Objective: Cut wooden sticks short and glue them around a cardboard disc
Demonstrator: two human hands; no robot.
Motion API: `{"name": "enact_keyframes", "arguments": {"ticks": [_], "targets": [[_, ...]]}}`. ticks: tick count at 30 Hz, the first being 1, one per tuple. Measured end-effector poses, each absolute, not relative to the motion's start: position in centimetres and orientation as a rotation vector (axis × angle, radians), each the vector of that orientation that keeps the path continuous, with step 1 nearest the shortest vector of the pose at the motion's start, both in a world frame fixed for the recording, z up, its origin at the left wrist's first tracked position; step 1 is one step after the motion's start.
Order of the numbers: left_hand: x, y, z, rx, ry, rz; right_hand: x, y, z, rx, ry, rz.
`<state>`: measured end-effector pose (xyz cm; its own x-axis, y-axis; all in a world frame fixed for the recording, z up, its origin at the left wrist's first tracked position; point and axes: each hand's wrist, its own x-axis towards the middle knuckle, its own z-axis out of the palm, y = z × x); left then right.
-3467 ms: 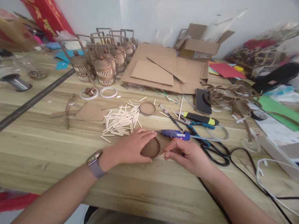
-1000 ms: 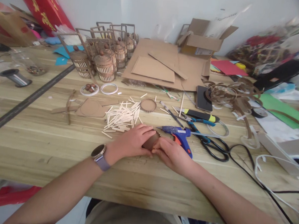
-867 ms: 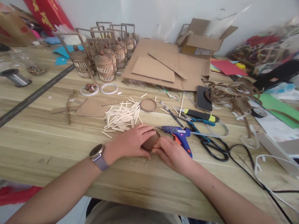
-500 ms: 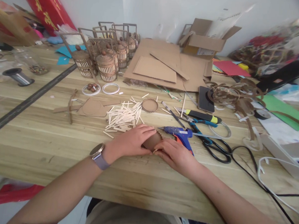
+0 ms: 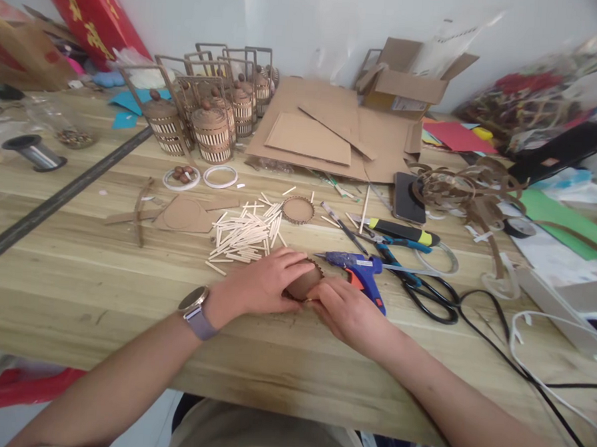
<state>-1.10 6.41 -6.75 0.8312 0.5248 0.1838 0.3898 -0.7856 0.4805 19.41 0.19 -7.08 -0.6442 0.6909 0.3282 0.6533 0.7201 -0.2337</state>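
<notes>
A round brown cardboard disc with a ridged rim [image 5: 302,284] lies on the wooden table, partly covered by both hands. My left hand [image 5: 270,279], with a watch at the wrist, closes over its left side. At its near right edge, my right hand [image 5: 344,307] pinches the rim with fingertips pressed together; anything small between them is hidden. A heap of short pale wooden sticks [image 5: 242,237] spreads just beyond my left hand. Beside my right hand lies a blue glue gun [image 5: 361,263]. A second ridged disc [image 5: 299,210] rests past the sticks.
Scissors [image 5: 429,300], a utility knife [image 5: 403,231] and cables [image 5: 501,357] lie to the right. Small lidded baskets with handles [image 5: 210,132] stand at the back left. Cardboard sheets [image 5: 307,140] and a phone [image 5: 408,198] lie farther back. A dark bar [image 5: 64,194] crosses the left side.
My right fingertips have shifted slightly and closed more tightly at the disc's near edge. My left hand stays almost where it was on the disc.
</notes>
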Motion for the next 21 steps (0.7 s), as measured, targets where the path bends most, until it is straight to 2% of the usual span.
{"name": "enact_keyframes", "arguments": {"ticks": [8, 16, 21], "targets": [[-2.6, 7.0, -5.0, 2.333, 0.675, 0.356, 19.4, 0.4, -6.7, -1.039, -2.477, 0.291], [-1.9, 6.7, -4.7, 2.288, 0.807, 0.842, 19.3, 0.5, -6.2, -1.073, -2.471, 0.373], [-1.9, 6.6, -4.5, 2.220, 0.960, 0.907, 19.3, 0.5, -6.2, -1.097, -2.451, 0.423]]}}
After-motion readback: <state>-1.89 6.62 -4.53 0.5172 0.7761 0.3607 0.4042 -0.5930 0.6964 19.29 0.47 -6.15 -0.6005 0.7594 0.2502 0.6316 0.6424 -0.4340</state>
